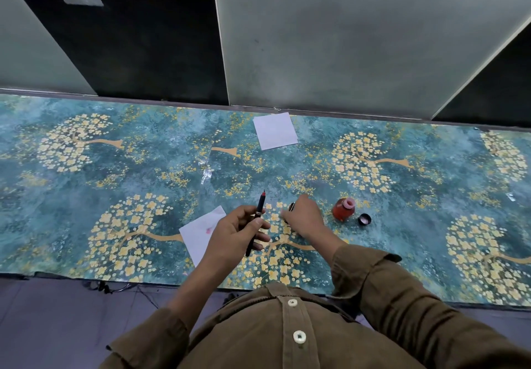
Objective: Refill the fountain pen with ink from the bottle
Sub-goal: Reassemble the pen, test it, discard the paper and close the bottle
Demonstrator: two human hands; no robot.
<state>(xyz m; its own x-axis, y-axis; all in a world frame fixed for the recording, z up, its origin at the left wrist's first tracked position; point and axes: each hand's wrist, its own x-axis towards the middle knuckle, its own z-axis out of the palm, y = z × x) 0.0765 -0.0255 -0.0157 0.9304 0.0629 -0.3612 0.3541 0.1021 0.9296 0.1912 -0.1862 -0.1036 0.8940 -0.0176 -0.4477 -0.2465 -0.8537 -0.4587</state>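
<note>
Right hand [301, 215] grip unclear: back of hand faces the camera, fingers curl down onto the teal floral tabletop [115, 167], a small dark piece [292, 206] shows at the knuckles, can't tell whether it's gripped. Left to right: white paper sheet with a pink stain [201, 232], partly under the left hand [234, 235]. Left hand raised, palm in, fingers curled round the slim black fountain pen [256, 220], red tip pointing away past the thumb. Open red ink bottle [343, 210] stands just right of the right hand, black cap [364, 219] beside it. Second white sheet [275, 131] near the far edge.
</note>
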